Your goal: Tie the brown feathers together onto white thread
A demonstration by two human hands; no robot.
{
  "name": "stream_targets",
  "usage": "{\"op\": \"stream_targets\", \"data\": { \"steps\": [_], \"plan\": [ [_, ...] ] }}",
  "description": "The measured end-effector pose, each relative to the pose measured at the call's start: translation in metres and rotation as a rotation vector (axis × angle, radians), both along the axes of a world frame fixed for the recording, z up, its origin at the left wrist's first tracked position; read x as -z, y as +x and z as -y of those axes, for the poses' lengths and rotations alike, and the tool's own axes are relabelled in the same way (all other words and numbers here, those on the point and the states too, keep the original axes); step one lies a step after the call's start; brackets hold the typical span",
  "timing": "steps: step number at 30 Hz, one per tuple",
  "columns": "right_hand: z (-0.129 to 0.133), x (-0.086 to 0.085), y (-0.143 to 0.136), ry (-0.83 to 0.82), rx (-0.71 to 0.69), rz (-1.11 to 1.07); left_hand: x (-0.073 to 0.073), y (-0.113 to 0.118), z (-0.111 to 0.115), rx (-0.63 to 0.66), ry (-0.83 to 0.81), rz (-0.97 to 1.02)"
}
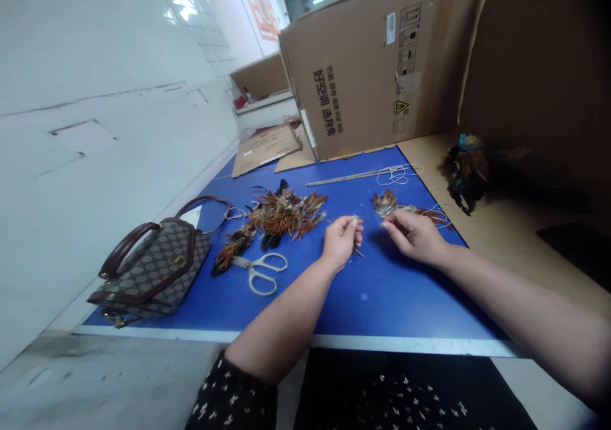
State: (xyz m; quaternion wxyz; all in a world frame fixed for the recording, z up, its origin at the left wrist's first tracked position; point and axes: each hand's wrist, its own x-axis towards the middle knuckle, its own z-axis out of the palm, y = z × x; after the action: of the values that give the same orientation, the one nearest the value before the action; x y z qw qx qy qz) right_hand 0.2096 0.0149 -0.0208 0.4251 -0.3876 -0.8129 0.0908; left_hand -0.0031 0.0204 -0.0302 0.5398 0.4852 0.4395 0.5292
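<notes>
Right of the scissors, my left hand pinches a feather, my right hand is curled, hold unclear; I judge this feather handling, next needing a delicate grip.

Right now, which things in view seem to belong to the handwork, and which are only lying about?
Probably for the job:
- what looks like a feather in the left hand
- feather pile
- feather bunch beyond the right hand
- white thread
- scissors by the pile

Probably just lying about:
- handbag
- large cardboard box
- flat cardboard
</notes>
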Motion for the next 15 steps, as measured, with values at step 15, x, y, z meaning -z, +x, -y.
{"op": "stream_targets", "data": {
  "steps": [15],
  "plan": [
    [-0.007,0.006,0.004,0.023,0.045,0.049,0.014,-0.003,-0.017,-0.055,0.046,0.021]
  ]
}}
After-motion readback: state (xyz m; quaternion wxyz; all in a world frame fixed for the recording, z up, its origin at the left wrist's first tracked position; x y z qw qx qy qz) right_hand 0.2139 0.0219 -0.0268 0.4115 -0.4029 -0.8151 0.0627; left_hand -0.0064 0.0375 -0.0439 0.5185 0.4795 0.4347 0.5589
